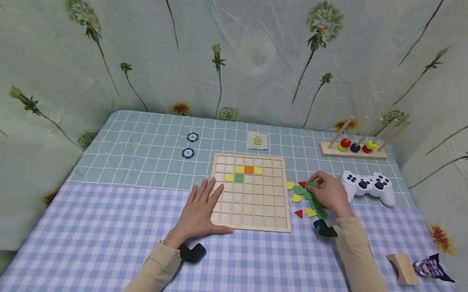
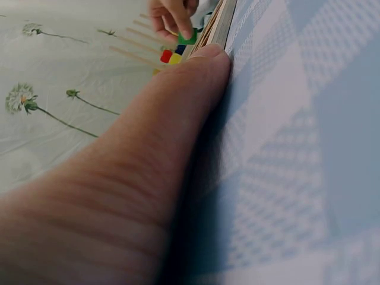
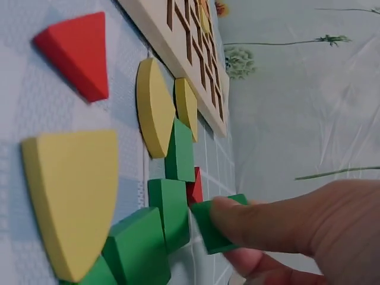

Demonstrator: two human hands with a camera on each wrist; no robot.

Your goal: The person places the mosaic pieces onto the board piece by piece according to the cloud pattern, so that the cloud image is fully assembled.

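Observation:
A wooden grid board lies in the middle of the table, with an orange square, a green square and several yellow pieces in its upper cells. My left hand rests spread along the board's left and near edges, its thumb at the lower-left corner. To the board's right, my right hand pinches a green square block between thumb and fingers, above the loose pieces. Around it lie green blocks, yellow quarter-round pieces and red triangles.
A pattern card lies behind the board, with two poker chips to its left. At right are a peg stand with beads, a white game controller, a wooden arch block and a small purple patterned item.

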